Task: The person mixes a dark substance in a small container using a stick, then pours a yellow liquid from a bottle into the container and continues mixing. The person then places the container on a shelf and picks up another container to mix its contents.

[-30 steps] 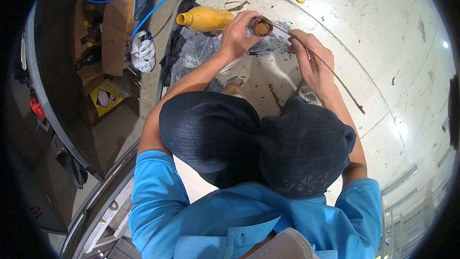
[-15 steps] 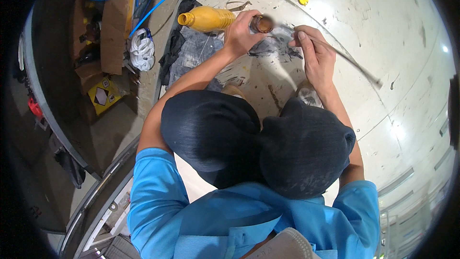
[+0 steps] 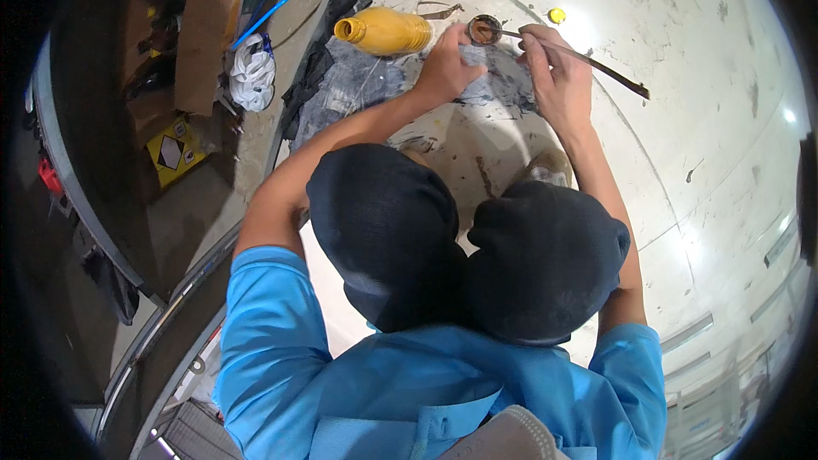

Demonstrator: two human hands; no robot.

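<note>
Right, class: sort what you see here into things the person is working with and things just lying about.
In use:
left hand
right hand
small round brown-filled tin
long thin dark stick
stained grey cloth

Lying about:
yellow plastic bottle
small yellow cap
crumpled white rag
blue cable
brown cardboard sheet

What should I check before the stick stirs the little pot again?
1. Stick gripped by right hand: ok.
2. Stick tip in the pot: ok.
3. Left hand steadying the pot: cannot tell; it rests beside it on the cloth.
4. Yellow bottle out of the way: not ok; it lies on its side close by, mouth open.
5. Yellow cap within reach: ok.
</note>
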